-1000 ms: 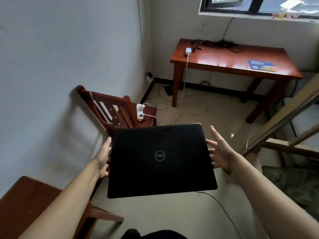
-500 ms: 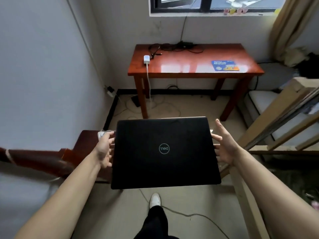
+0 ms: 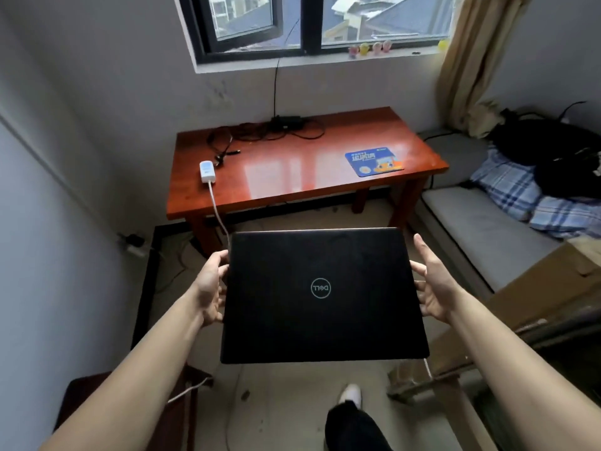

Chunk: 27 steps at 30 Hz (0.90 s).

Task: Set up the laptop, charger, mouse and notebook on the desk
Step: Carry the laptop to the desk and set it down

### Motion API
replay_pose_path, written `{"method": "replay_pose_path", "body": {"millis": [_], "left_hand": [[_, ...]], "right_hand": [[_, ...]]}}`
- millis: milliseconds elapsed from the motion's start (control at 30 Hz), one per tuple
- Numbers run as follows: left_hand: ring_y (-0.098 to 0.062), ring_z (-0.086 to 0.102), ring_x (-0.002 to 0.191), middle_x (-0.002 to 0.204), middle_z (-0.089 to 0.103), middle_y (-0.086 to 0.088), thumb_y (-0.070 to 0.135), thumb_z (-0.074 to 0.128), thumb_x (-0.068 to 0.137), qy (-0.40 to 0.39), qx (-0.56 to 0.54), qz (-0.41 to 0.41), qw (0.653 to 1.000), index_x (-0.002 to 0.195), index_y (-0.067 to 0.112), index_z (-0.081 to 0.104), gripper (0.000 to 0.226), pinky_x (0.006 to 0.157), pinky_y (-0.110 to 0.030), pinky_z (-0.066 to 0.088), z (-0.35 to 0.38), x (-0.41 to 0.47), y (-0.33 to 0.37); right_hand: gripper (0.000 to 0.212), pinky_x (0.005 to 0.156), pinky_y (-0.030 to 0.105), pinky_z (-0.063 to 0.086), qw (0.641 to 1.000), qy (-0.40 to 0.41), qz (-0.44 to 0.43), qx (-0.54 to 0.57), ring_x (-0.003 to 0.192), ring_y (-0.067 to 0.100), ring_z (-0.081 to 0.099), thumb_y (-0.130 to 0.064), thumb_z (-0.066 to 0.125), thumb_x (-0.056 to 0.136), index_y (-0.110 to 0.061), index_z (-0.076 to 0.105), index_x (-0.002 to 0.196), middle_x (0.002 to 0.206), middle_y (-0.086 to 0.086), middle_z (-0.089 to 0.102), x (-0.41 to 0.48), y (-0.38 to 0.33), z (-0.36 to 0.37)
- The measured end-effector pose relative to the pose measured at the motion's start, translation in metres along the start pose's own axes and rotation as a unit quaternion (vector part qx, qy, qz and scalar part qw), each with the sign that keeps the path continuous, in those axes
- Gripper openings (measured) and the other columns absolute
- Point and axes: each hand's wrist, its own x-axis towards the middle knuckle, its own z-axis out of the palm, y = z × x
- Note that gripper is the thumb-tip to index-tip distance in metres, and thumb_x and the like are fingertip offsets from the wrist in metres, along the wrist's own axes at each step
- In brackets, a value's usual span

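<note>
A closed black laptop [image 3: 322,294] with a round logo on its lid is held flat in mid-air in front of me. My left hand [image 3: 211,288] grips its left edge and my right hand [image 3: 432,288] grips its right edge. Ahead stands a glossy red-brown wooden desk [image 3: 292,177] under the window. On it lie a black charger brick with tangled black cables [image 3: 279,125] at the back, a white adapter [image 3: 207,171] with a white cord hanging off the front left, and a blue mouse pad [image 3: 374,160] at the right. No mouse or notebook is visible.
A grey bench with folded checked cloth [image 3: 520,190] and dark bags runs along the right wall. A wooden frame [image 3: 487,336] stands at my right, a dark chair [image 3: 130,405] at lower left. A power strip [image 3: 133,245] and cords lie on the floor by the left wall.
I have walked closer to the desk with the laptop; the desk is now larger and centred. The chair has slid out to the lower left. Both hands keep their hold.
</note>
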Motion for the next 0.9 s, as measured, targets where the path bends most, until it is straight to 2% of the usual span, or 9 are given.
{"method": "replay_pose_path", "body": {"millis": [67, 167, 267, 367, 467, 567, 633, 767, 900], "left_hand": [[-0.026, 0.051, 0.086, 0.091, 0.056, -0.006, 0.077, 0.044, 0.063, -0.006, 0.002, -0.01, 1.0, 0.065, 0.034, 0.069, 0.051, 0.068, -0.038, 0.046, 0.015, 0.039, 0.028], [-0.024, 0.05, 0.081, 0.083, 0.055, -0.004, 0.077, 0.043, 0.067, 0.004, 0.011, -0.015, 1.0, 0.085, 0.03, 0.062, 0.054, 0.066, -0.036, 0.045, 0.034, 0.091, 0.067], [-0.02, 0.045, 0.065, 0.064, 0.052, 0.001, 0.075, 0.049, 0.057, 0.02, 0.0, -0.026, 0.999, 0.08, 0.027, 0.059, 0.054, 0.057, -0.03, 0.043, 0.058, 0.138, 0.124], [-0.021, 0.05, 0.077, 0.085, 0.053, -0.003, 0.078, 0.047, 0.061, 0.037, -0.009, -0.037, 0.999, 0.091, 0.026, 0.063, 0.062, 0.066, -0.037, 0.043, 0.068, 0.18, 0.176], [-0.034, 0.048, 0.125, 0.129, 0.054, -0.009, 0.081, 0.035, 0.08, 0.065, -0.012, -0.05, 0.997, 0.134, 0.029, 0.055, 0.077, 0.1, -0.057, 0.039, 0.066, 0.221, 0.221], [-0.038, 0.04, 0.135, 0.145, 0.046, -0.012, 0.084, 0.034, 0.079, 0.084, -0.039, -0.055, 0.994, 0.146, 0.031, 0.043, 0.086, 0.108, -0.064, 0.031, 0.062, 0.251, 0.254], [-0.038, 0.038, 0.135, 0.146, 0.045, -0.012, 0.086, 0.034, 0.078, 0.096, -0.055, -0.055, 0.992, 0.147, 0.031, 0.04, 0.089, 0.106, -0.064, 0.032, 0.057, 0.274, 0.272], [-0.038, 0.035, 0.138, 0.152, 0.039, -0.011, 0.085, 0.035, 0.079, 0.096, -0.071, -0.081, 0.99, 0.15, 0.031, 0.037, 0.09, 0.103, -0.063, 0.033, 0.039, 0.336, 0.304], [-0.03, 0.049, 0.104, 0.122, 0.054, -0.007, 0.082, 0.035, 0.082, 0.074, -0.081, -0.099, 0.989, 0.125, 0.032, 0.056, 0.07, 0.069, -0.044, 0.047, 0.021, 0.402, 0.339]], "right_hand": [[0.073, 0.1, 0.052, 0.049, 1.0, 0.001, 0.005, 0.001, 0.115, 0.039, 0.064, -0.101, 0.048, 0.056, -0.04, 0.079, 0.08, 0.116, 0.008, 0.071, 0.038, -0.023, -0.004], [0.074, 0.099, 0.051, 0.052, 1.0, 0.002, 0.013, -0.003, 0.114, 0.039, 0.064, -0.101, 0.046, 0.059, -0.037, 0.08, 0.075, 0.121, 0.007, 0.07, 0.094, -0.058, -0.008], [0.071, 0.059, 0.038, 0.063, 0.999, -0.029, 0.012, 0.011, 0.079, 0.025, 0.078, -0.095, 0.042, 0.072, -0.035, 0.082, 0.068, 0.094, 0.001, 0.08, 0.149, -0.113, -0.008], [0.073, 0.042, 0.031, 0.056, 0.998, -0.059, 0.003, 0.025, 0.057, 0.016, 0.074, -0.089, 0.04, 0.08, -0.031, 0.083, 0.07, 0.071, -0.003, 0.078, 0.196, -0.172, -0.007], [0.069, 0.042, 0.029, 0.056, 0.997, -0.07, -0.006, 0.021, 0.057, 0.015, 0.074, -0.085, 0.042, 0.084, -0.031, 0.083, 0.069, 0.07, -0.003, 0.078, 0.243, -0.235, 0.001], [0.071, 0.04, 0.025, 0.053, 0.997, -0.076, -0.007, 0.003, 0.052, 0.013, 0.073, -0.08, 0.041, 0.088, -0.027, 0.083, 0.067, 0.065, -0.002, 0.076, 0.287, -0.284, 0.018], [0.067, 0.04, 0.024, 0.052, 0.998, -0.069, -0.008, -0.001, 0.054, 0.013, 0.073, -0.08, 0.046, 0.086, -0.025, 0.083, 0.079, 0.067, -0.003, 0.076, 0.316, -0.307, 0.031], [0.073, 0.06, 0.028, 0.053, 0.999, -0.025, -0.001, -0.032, 0.094, 0.024, 0.071, -0.081, 0.058, 0.079, -0.023, 0.068, 0.121, 0.109, 0.006, 0.075, 0.38, -0.345, 0.064], [0.072, 0.058, 0.03, 0.05, 0.998, -0.016, 0.034, -0.043, 0.084, 0.026, 0.072, -0.084, 0.058, 0.075, -0.02, 0.077, 0.101, 0.081, 0.005, 0.079, 0.431, -0.374, 0.099]]}}
